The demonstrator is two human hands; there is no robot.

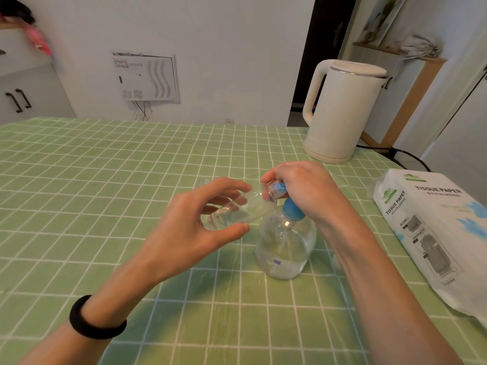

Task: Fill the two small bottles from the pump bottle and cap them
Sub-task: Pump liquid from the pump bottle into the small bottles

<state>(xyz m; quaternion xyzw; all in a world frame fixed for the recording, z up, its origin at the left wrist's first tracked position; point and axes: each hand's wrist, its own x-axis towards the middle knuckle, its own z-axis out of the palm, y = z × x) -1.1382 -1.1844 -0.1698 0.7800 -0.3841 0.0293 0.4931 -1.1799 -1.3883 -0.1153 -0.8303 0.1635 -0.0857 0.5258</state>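
Green checked cloth covers the table (79, 193), and we read across it from the left. On the wall behind hangs one white panel (146, 76), its print too blurred for us to read. One black band (97, 318) circles the left wrist. The left hand (184, 233) holds one small bottle (237, 210) in the air, clear and tilted almost onto its side. The thumb is beneath and the fingers curl over the top, so the grip is closed round the bottle's body. Clear liquid lies along its lower side. We cannot identify a faint clear shape behind those fingers.

The small bottle's mouth points right and meets the spout of the blue pump head (288, 206). Below it stands one pump bottle (286, 248), upright on the table, clear and partly filled. It has a small blue mark on its side that we cannot read. The right hand (303, 191) sits on the pump head with its fingers curled down over it, its grip taken up with the pump.

Farther back and to the right stands one cream kettle (342, 109), with its handle to the left. At the right edge lies one white pack of tissues (434, 233). We read "TISSUE PAPER" twice on it, beside smaller print too fine to make out.
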